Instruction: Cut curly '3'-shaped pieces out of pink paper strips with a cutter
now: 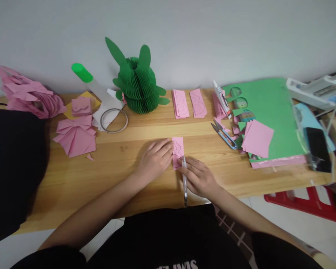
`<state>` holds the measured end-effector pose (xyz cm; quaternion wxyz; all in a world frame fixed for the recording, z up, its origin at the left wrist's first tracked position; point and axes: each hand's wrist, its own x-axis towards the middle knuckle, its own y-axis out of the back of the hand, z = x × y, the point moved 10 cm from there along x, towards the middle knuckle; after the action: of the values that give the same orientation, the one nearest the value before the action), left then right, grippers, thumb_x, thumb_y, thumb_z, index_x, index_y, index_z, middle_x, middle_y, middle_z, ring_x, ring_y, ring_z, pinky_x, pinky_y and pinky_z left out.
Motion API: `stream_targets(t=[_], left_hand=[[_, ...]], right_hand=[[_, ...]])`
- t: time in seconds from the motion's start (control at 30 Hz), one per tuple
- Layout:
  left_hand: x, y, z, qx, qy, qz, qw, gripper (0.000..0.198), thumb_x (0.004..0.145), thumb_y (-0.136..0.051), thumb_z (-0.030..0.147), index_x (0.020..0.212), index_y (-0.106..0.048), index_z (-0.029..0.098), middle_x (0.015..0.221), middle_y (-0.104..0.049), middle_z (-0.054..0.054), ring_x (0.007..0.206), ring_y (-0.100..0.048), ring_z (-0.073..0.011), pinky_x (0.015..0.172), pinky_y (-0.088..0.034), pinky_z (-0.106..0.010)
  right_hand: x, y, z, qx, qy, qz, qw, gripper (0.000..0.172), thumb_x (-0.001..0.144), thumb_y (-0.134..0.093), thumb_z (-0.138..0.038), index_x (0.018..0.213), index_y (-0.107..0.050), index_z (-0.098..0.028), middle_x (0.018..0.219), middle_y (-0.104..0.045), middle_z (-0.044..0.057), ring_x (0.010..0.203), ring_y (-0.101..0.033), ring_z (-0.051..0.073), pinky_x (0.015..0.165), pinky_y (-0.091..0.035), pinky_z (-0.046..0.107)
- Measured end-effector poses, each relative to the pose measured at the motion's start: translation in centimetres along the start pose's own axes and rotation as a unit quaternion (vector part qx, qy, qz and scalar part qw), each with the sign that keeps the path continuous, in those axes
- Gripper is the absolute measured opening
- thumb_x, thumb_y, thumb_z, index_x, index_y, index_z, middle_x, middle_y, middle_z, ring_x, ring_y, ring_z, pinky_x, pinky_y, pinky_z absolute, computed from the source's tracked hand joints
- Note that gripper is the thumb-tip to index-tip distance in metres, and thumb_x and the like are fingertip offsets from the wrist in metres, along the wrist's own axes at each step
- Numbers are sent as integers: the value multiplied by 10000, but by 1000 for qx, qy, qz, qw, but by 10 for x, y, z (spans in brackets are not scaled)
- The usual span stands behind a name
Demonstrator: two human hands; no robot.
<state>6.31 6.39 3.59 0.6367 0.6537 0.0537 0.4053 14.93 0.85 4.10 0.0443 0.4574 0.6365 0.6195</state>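
Observation:
A narrow pink paper strip [177, 145] with a drawn curved outline lies on the wooden table in front of me. My left hand [155, 158] lies flat beside it, its stretched fingers touching the strip's left edge. At the strip's lower right is my right hand [200, 176], with its fingers bent around a clear pen [184, 177]. The pen's tip points away from me, near the strip's right edge. Beyond my hands lie two more small stacks of pink strips, a left stack [180, 104] and a right stack [198, 104], with similar outlines.
A green folded-paper figure [141, 84] stands at the back. Left are a tape roll [114, 120], folded pink paper [77, 136] and a black cloth item [14, 168]. Right are blue-handled snips [225, 136], a glue tube [222, 99], pink squares [258, 138], green sheets [280, 112] and a phone [318, 149].

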Motion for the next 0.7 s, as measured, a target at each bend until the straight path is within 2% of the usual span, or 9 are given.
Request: stream_targets(t=[0.43,0.7], left_hand=[[-3,-6,-2,-13,14,-22,1000,270,1008,-486,158,1089,-733,87,1215,-732,-135,1184,-666,-276,934,-588,-418],[-3,-9,-2,-10,13,-34,999,276,1017,-477,169,1099,-726,84,1226,-728,-132,1202,-661,-279,958,-590,-423]], right_hand=[[-1,-1,1,25,-3,0,1000,313,904,-512,-119,1190,-639,-105,1076,-773,181,1056,-724,277,911,-623,445],[-1,-1,1,6,-2,-4,1000,303,925,-500,-140,1189,-647,-156,1069,-779,141,1041,-731,257,893,-633,436]])
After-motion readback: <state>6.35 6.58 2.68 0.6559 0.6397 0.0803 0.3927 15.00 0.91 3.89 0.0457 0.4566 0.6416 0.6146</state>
